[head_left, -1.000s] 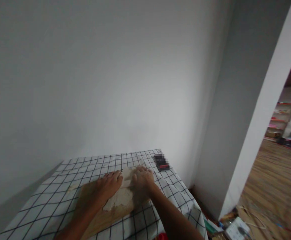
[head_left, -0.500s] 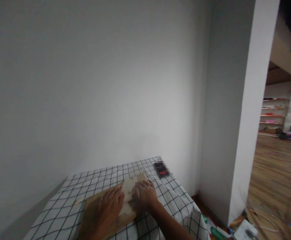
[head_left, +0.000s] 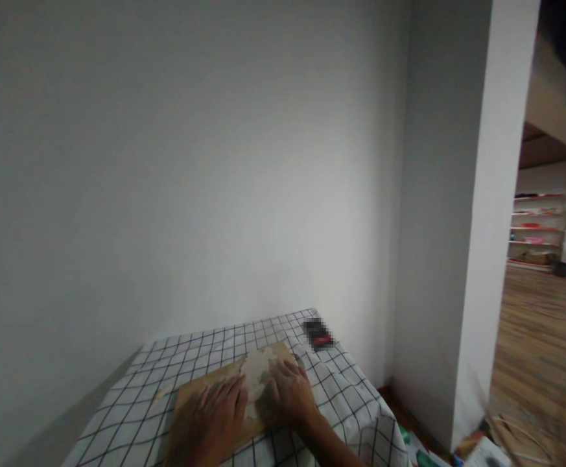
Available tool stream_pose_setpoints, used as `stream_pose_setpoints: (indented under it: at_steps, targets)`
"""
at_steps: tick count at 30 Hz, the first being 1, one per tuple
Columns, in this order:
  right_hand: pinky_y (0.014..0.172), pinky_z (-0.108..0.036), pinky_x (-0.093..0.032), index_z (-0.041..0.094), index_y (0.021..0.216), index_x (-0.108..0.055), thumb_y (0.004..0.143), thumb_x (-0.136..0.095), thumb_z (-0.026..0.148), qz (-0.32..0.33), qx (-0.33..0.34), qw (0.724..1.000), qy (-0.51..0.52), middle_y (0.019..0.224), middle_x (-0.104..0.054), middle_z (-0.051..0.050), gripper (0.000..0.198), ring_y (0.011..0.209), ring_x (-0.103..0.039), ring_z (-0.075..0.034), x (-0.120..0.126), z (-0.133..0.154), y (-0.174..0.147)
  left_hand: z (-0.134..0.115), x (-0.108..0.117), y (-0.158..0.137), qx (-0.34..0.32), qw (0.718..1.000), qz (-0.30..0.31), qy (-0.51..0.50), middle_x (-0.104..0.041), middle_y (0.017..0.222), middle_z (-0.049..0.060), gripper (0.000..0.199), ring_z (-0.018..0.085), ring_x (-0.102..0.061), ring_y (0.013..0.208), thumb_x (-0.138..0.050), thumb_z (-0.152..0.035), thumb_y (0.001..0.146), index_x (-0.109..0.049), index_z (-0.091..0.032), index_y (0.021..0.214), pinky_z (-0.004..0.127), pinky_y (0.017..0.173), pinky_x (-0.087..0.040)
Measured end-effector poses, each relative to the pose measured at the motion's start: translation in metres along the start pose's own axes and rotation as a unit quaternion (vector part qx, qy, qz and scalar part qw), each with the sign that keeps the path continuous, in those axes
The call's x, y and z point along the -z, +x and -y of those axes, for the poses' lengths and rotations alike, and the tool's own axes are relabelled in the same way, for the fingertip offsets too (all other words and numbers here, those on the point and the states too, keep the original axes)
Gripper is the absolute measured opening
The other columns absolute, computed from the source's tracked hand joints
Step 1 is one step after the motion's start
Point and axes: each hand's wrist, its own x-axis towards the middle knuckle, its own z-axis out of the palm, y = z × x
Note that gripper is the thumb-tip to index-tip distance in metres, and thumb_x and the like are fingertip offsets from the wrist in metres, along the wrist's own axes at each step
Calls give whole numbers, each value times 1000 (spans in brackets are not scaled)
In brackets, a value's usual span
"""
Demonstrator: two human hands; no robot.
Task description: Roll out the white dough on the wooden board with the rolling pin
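Both hands, left (head_left: 217, 415) and right (head_left: 290, 395), apparently press the wooden board (head_left: 263, 373).

Bare checked cloth lies open left of the wooden board (head_left: 214, 395) on the bench (head_left: 131, 415). A small dark object (head_left: 318, 333) sits beyond the board's far right corner, and the wall (head_left: 190, 194) closes the bench's far edge.

Both hands (head_left: 256, 405) flat on board (head_left: 200, 395) (checked cloth (head_left: 345, 395))

Both our hands sit low in the frame, bottom centre. Left hand (head_left: 222, 415) lies palm down, fingers together and stretched forward, forearm cut off by the bottom edge. Right hand (head_left: 290, 395) is just beside it, palm down, fingers slightly spread, forearm running to the lower right. Neither hand grips anything.
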Motion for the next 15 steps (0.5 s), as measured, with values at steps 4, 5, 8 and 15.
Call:
stream_pose_setpoints:
  at_steps: [4, 5, 8, 15]
  targets:
    - [126, -48, -29, 30, 119, -74, 107, -44, 34, 8, 2, 1000, -11, 141, -68, -1, 32, 142, -52, -25, 4, 6, -1, 0, -11, -2, 2, 1000, -1, 4, -60, 153, -5, 57, 29, -51, 146, -32, -32, 96, -70, -44, 136, 57, 126, -33]
    - [125, -49, -30, 29, 117, -75, 107, -44, 33, 8, 2, 1000, -16, 139, -69, -2, 32, 140, -54, -25, 4, 7, -1, 1, -14, -3, 2, 1000, -12, 2, -60, 153, -5, 57, 28, -51, 147, -31, -34, 97, -69, -46, 137, 57, 126, -33]
    - [125, -50, -31, 29, 118, -75, 107, -45, 33, 3, -4, 1000, -15, 137, -70, -4, 32, 138, -56, -26, 4, 11, -5, 2, -19, -7, 20, 999, -41, -11, -63, 150, -7, 56, 27, -51, 147, -28, -43, 99, -65, -51, 141, 55, 126, -32]
    - [126, -52, -30, 27, 125, -70, 109, -41, 39, 1, -18, 1000, -16, 149, -62, -5, 36, 144, -50, -25, 3, 11, -6, 2, -10, -8, 17, 999, -33, -32, -63, 150, -6, 57, 27, -54, 145, -30, -42, 96, -68, -46, 139, 51, 126, -34]
